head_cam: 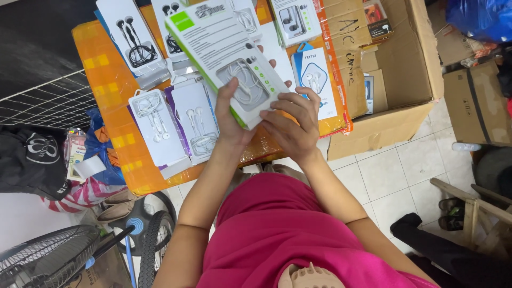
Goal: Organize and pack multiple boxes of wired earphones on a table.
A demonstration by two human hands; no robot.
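Both hands, left hand [230, 114] and right hand [293, 125], pinch the earphone box [226, 53] with fingers at its near end above the desk's [101, 80] near edge; probably light, stiff, slippery, best gripped by edges.

Both hands hold a white earphone box [229, 58] with a green edge: left hand [230, 114] at its lower edge, right hand [293, 125] at its lower corner, above the orange surface [114, 106] strewn with earphone packs [154, 125]; beside it, an open cardboard box [405, 64].
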